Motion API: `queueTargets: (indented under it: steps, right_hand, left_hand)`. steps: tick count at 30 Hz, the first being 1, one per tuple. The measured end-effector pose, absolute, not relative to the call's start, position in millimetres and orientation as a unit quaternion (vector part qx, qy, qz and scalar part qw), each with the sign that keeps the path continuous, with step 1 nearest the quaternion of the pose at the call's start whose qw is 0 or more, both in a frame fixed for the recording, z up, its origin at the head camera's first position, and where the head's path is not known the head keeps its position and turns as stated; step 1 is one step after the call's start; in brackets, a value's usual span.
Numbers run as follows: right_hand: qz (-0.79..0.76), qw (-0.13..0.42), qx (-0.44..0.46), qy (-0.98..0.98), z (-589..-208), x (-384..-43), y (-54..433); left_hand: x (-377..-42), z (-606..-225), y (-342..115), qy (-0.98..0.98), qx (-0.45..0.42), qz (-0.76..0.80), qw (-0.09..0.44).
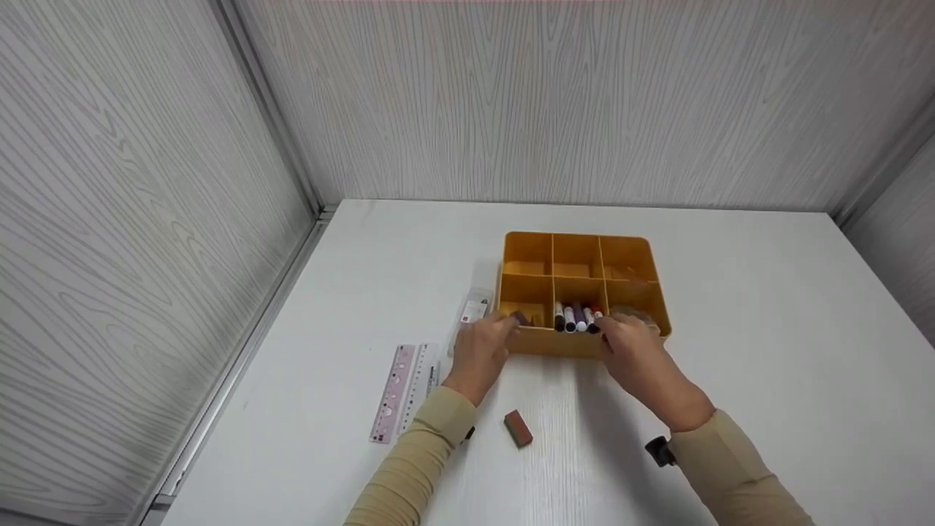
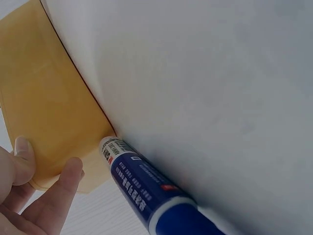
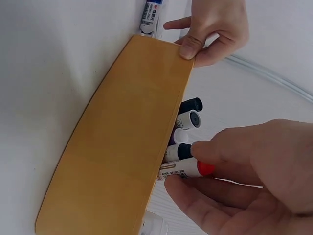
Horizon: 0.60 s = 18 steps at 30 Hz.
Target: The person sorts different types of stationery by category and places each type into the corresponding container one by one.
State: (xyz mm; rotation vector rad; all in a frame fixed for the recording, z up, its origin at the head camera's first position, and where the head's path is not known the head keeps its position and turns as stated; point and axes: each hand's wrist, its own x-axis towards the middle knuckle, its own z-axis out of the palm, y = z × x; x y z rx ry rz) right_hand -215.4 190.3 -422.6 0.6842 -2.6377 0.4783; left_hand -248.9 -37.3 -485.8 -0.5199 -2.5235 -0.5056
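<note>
A yellow-orange organizer box [image 1: 559, 341] with six compartments stands on the table. At its front left corner my left hand [image 1: 482, 351] grips the rim, the thumb lying on the front wall in the right wrist view. Several markers [image 1: 575, 315] stick up from the front middle compartment, with black, white and red caps. My right hand [image 1: 637, 358] reaches over that compartment and pinches a red-capped white marker [image 3: 183, 169] between thumb and fingers. A small dark brown piece [image 1: 521, 318] sits in the front left compartment, near my left fingers.
Left of the box lies a clear case [image 1: 473, 310] with a white label. A blue tube [image 2: 142, 181] with a white tip lies close to the box. Nearer are a pink ruler [image 1: 392, 394], a clear ruler [image 1: 416, 383] and a reddish-brown block [image 1: 518, 429]. Something transparent [image 1: 634, 314] fills the front right compartment.
</note>
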Motion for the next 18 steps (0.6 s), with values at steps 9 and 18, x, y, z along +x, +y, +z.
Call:
queueTargets:
  steps: [9,18]
  right_hand:
    - [0.130,0.220,0.242,-0.936,-431.8,-219.2,190.5]
    - [0.105,0.225,0.229,-0.941,-441.9,-223.6,194.8]
  left_hand:
    - [-249.0,-485.9,-36.9,-0.930,-0.187,-0.170,0.268]
    - [-249.9,-486.0,-35.7,-0.932,-0.184,-0.174,0.261]
